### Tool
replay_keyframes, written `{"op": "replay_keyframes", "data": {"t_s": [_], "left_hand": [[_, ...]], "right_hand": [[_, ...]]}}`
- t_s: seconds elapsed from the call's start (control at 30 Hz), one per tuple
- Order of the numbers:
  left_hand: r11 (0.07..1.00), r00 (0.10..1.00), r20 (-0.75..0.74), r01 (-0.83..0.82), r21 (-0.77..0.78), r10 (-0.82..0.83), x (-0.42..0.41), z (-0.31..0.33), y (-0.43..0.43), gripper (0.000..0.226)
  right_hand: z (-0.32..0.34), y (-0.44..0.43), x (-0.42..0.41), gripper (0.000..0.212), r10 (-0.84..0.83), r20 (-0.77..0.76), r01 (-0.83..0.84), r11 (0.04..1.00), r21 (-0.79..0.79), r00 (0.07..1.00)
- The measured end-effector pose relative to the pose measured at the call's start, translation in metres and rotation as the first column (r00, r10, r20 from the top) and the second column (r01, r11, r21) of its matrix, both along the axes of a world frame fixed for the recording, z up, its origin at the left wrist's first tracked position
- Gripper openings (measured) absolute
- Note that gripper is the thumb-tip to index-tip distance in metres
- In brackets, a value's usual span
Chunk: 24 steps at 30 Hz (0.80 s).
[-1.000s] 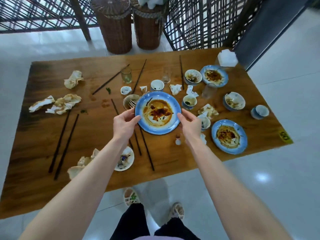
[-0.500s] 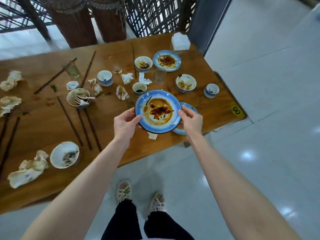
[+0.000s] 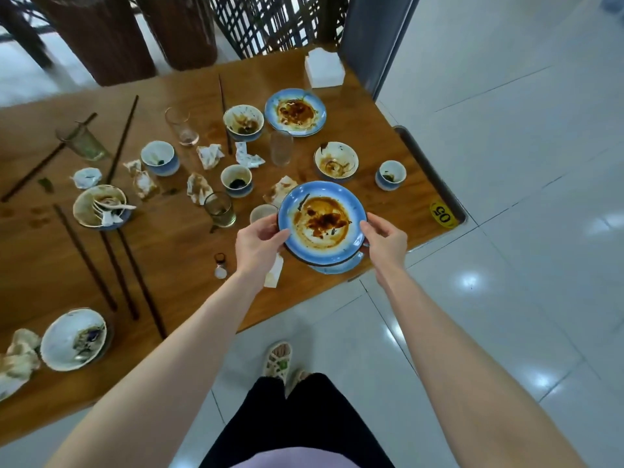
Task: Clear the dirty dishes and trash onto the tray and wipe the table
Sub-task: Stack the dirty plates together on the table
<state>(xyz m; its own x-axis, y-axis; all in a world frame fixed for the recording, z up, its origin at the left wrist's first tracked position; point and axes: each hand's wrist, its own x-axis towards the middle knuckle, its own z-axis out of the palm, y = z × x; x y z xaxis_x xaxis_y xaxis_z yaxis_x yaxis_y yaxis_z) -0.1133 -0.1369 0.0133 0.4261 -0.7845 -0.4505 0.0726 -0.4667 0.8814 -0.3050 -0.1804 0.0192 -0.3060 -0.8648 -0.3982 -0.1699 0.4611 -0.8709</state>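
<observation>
**Left hand (image 3: 258, 246) and right hand (image 3: 385, 243) grip one dirty plate (image 3: 322, 222)**

We hold it by opposite rims, between our hands, directly over a second blue plate (image 3: 341, 266) at the desk (image 3: 182, 265) edge nearest us; contact between them is unclear.

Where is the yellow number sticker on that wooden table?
In the head view, the yellow oval sticker marked 05 lies by the wooden table's right edge, just right of the nearer sauce-stained blue plate.

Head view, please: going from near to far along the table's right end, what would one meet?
The held blue plate, the sauce-stained bowl, the far blue plate, the white napkin stack.
</observation>
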Motion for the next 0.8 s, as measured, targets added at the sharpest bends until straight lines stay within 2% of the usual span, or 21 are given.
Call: {"op": "replay_keyframes", "data": {"t_s": [0.13, 0.27, 0.47, 0.67, 0.8], "left_hand": [[0.999, 0.999, 0.045, -0.008, 0.043, 0.006, -0.009, -0.01, -0.01, 0.039], [0.994, 0.994, 0.07, -0.083, 0.065, 0.078, -0.022, -0.019, -0.016, 0.041], [0.967, 0.97, 0.056, -0.24, 0.086, 0.236, -0.052, -0.035, -0.009, 0.044], [0.921, 0.923, 0.147, -0.373, 0.117, 0.355, -0.082, -0.052, 0.005, 0.043], [0.903, 0.904, 0.174, -0.414, 0.117, 0.391, -0.092, -0.057, 0.014, 0.039]], "right_hand": [[-0.007, -0.013, -0.009, 0.032, 0.011, -0.006, -0.011, 1.0, 0.026, 1.0], [-0.018, -0.029, -0.019, 0.031, 0.065, -0.002, -0.065, 0.997, 0.042, 0.998], [-0.034, -0.056, -0.039, 0.031, 0.255, -0.018, -0.254, 0.965, 0.062, 0.967], [-0.052, -0.072, -0.051, 0.03, 0.422, -0.029, -0.418, 0.903, 0.099, 0.906], [-0.059, -0.074, -0.053, 0.028, 0.471, -0.02, -0.467, 0.879, 0.101, 0.882]]}}
